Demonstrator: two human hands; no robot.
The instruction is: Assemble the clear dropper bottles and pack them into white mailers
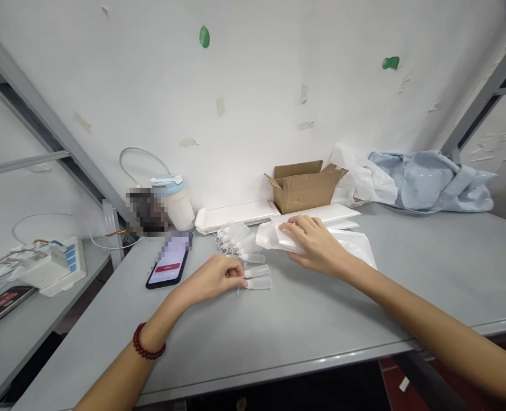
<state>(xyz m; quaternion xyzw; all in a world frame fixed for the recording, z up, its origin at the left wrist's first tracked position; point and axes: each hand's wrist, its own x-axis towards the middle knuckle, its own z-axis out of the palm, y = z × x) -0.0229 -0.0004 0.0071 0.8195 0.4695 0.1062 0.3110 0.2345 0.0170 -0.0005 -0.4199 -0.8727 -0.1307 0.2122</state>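
My left hand [219, 277], with a dark red bead bracelet at the wrist, is closed in a pinch at the near end of a small translucent bottle [259, 283] with a thin loop. Another such bottle [257, 272] lies just beyond it. A loose pile of several similar bottles [240, 238] with loops and rings lies farther back. Over on the right, my right hand [315, 242] grips a white padded mailer [272, 235] by its upper part, thumb and fingers on either side. The mailer's open end points left toward the bottles; its inside is hidden.
Flat white mailers [236, 214] lie along the wall beside an open cardboard box [306, 191]. White plastic [360, 177] and a light blue cloth [428, 180] are at the back right. A phone [169, 268] and a cup [179, 208] stand left; a power strip [71, 262] is farther left.
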